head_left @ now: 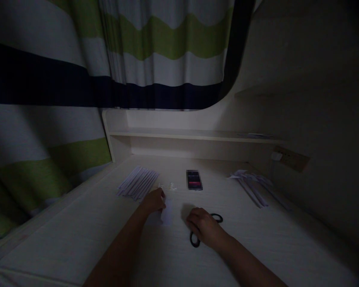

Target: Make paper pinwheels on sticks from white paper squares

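Scissors (206, 229) with black handles lie on a pale desk (92, 235), covered by the right hand (202, 225), fingers curled over them. Left hand (154, 201) pinches a small paper slip (166, 215) near fanned paper strips (137, 183).

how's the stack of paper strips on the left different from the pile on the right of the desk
The left stack of strips lies neatly fanned, edges side by side; the right pile is loose and scattered, strips crossing at angles. The left stack sits just beyond the left hand; the right pile lies apart from both hands, near the wall. Both look like pale, narrow paper strips lying flat on the desk.
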Available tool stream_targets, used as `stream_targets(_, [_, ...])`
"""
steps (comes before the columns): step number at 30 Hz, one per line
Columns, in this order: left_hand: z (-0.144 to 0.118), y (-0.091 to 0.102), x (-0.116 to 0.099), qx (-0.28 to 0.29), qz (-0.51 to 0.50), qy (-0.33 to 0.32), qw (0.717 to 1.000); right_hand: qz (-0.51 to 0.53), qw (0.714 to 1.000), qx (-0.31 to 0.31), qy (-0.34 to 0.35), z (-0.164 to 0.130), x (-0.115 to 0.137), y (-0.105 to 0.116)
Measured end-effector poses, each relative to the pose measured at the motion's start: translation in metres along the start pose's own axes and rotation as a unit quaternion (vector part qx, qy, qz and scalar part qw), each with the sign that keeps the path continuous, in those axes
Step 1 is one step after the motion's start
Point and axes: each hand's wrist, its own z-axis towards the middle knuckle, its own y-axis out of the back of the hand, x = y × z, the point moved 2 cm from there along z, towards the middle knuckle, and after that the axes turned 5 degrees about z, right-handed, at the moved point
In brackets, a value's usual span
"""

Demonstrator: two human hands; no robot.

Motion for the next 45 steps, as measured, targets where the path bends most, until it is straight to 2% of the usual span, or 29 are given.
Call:
stream_targets(19, [-0.002,0.008,0.003,-0.037,-0.012,-0.006,0.999,0.001,1.0,0.003,-0.003,-0.001,-0.002,0.004])
stream_targets(23, [-0.004,0.012,0.003,-0.068,-0.017,0.0,0.998,0.019,1.0,-0.007,-0.007,-0.001,-0.003,0.003])
stream_targets(26, [-0.008,0.019,-0.004,-0.114,-0.024,-0.001,0.993,0.101,0.993,-0.042,-0.033,0.0,-0.008,0.002])
stream_targets(30, [-0.02,0.021,-0.028,-0.193,-0.034,-0.037,0.98,0.302,0.937,-0.114,-0.137,0.002,-0.019,0.001])
stream_targets(32, [-0.028,0.017,-0.044,-0.242,-0.046,-0.099,0.964,0.335,0.916,-0.137,-0.173,0.003,-0.023,0.003])
stream_targets(34, [-0.035,0.007,-0.059,-0.259,-0.035,-0.165,0.951,0.373,0.893,-0.159,-0.195,0.004,-0.025,0.007])
stream_targets(37, [-0.046,-0.01,-0.078,-0.296,0.022,-0.272,0.915,0.521,0.809,-0.167,-0.216,0.006,-0.022,0.014])
stream_targets(39, [-0.052,-0.02,-0.087,-0.312,0.054,-0.354,0.88,0.602,0.749,-0.162,-0.224,0.006,-0.018,0.016])
stream_targets(42, [-0.055,-0.032,-0.095,-0.333,0.088,-0.429,0.835,0.614,0.723,-0.193,-0.25,0.006,-0.015,0.015])
stream_targets(45, [-0.055,-0.039,-0.098,-0.321,0.097,-0.448,0.829,0.599,0.72,-0.224,-0.271,0.004,-0.019,0.012])
